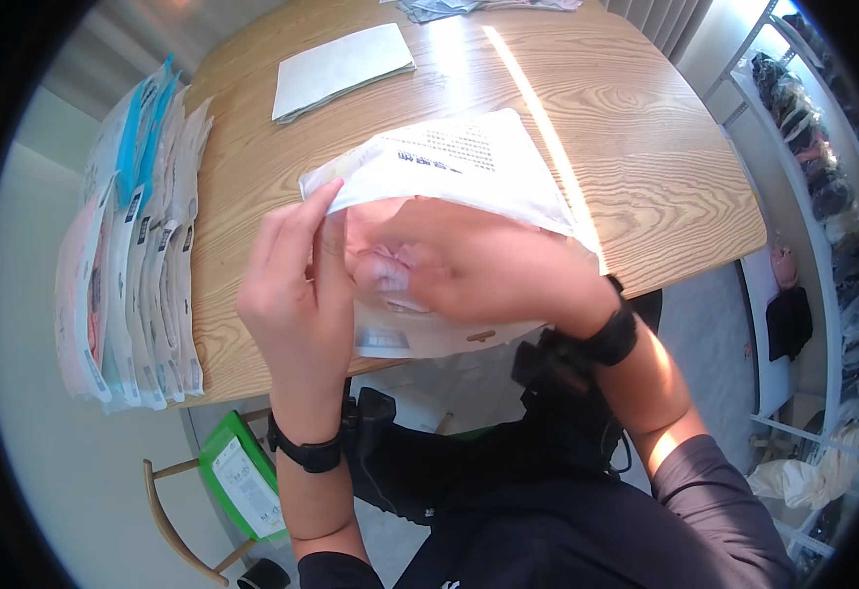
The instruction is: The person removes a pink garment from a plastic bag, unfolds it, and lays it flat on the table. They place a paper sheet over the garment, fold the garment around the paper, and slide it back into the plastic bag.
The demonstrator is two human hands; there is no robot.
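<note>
A white plastic packaging bag [449,157] with printed text lies at the near table edge, its mouth facing me. My left hand [297,260] pinches the left side of the mouth, thumb and fingers on the upper flap. At the opening, my right hand [498,265] is smeared by motion, its fingers against a crumpled pale-pink cloth [385,270]. I cannot tell whether they grip this cloth. The bag's lower panel [439,337], with a hang slot, shows beneath the hand. More pink shows inside the mouth; the rest of the contents is hidden.
Several filled packaging bags [145,265] stand in a row on the left of the wooden table [645,187]. A flat white stack [343,69] lies farther back, near folded grey cloth [439,8]. Shelves with wrapped goods [822,177] line the right; a chair holds a green package [240,476].
</note>
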